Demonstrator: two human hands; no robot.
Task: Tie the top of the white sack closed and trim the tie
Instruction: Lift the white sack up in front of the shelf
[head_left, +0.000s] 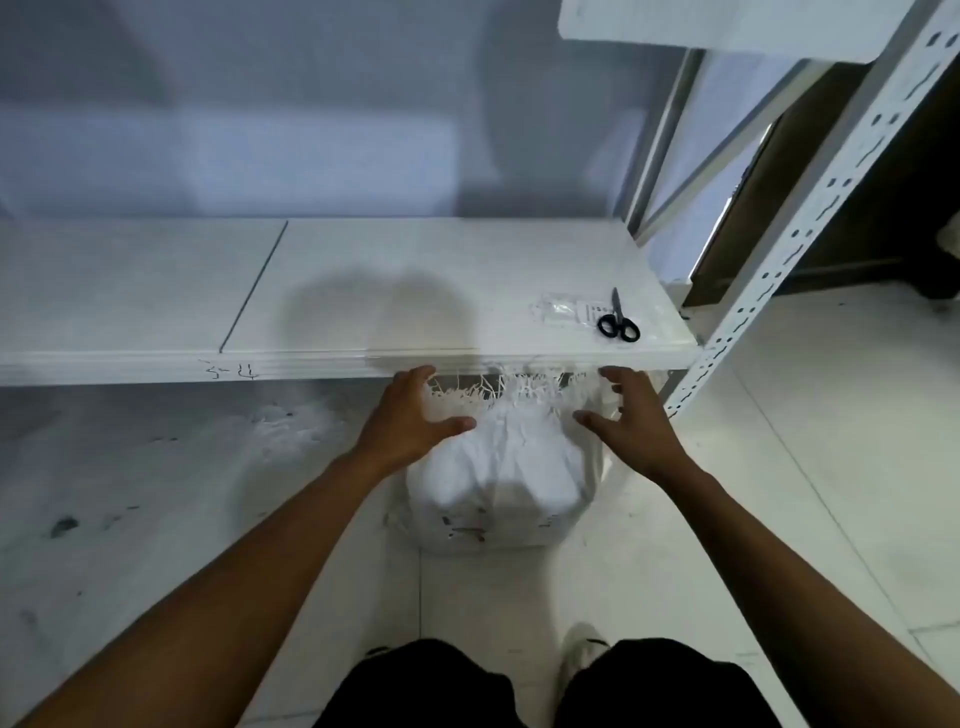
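A full white woven sack stands on the floor just in front of the shelf edge. Its frayed top is gathered loosely, with loose threads sticking out. My left hand hovers at the left of the sack's top, fingers spread, holding nothing. On the right side of the top is my right hand, also spread and empty. Black-handled scissors lie on the white shelf beyond the sack, next to a clear plastic packet. I see no tie around the sack.
A perforated white shelf upright slants up at the right. The shelf's front edge runs just above the sack's top. A scuffed white floor lies to the left. My dark-clad knees and a white shoe are at the bottom.
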